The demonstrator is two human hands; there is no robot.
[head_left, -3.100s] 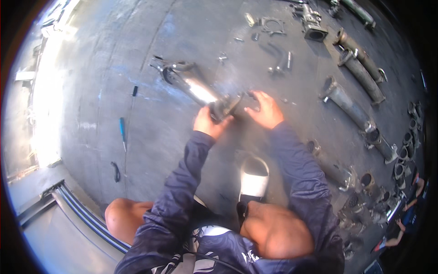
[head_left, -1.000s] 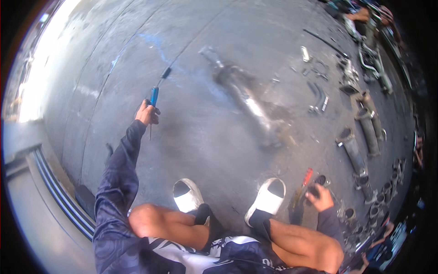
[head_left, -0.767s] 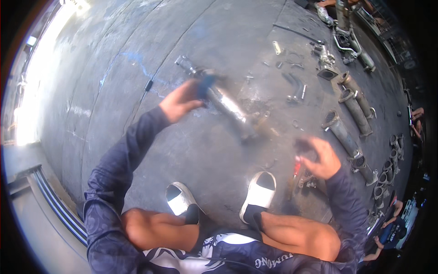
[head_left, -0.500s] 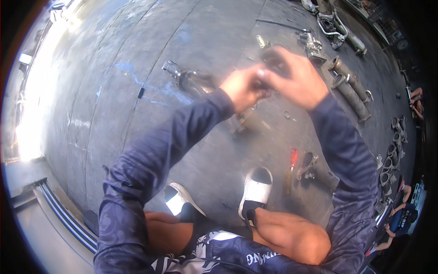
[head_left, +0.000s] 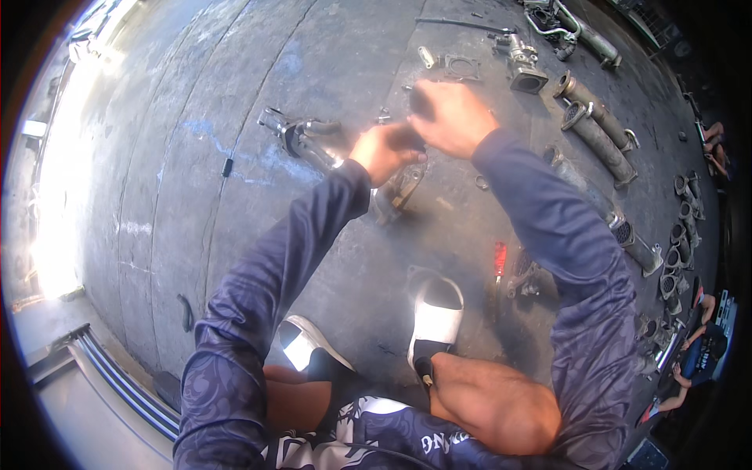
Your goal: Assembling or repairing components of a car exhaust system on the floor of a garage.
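My left hand (head_left: 387, 150) is raised in front of me, its fingers curled. Close to its right is my right hand (head_left: 456, 114), also curled and blurred, with a dark patch at its fingers that I cannot make out. Whatever lies between the fingers is hidden. Below my left hand, partly covered by it, a brownish metal part (head_left: 398, 196) rests on the floor. To the left lies a shiny curved metal pipe assembly (head_left: 301, 139). A square flat gasket (head_left: 462, 67) and a small pale metal piece (head_left: 426, 56) lie beyond my right hand.
A red-handled screwdriver (head_left: 500, 260) lies at right of my white sandal (head_left: 437, 315). Metal cylinders (head_left: 599, 147), a valve-like housing (head_left: 523, 66) and a long dark rod (head_left: 466, 26) lie farther off. Another person (head_left: 693, 356) sits at the far right beside several pipe fittings (head_left: 675, 258).
Both hands have moved left, and the right hand has drawn slightly away from the left. The view has shifted a little, showing the gasket and more floor parts at right.
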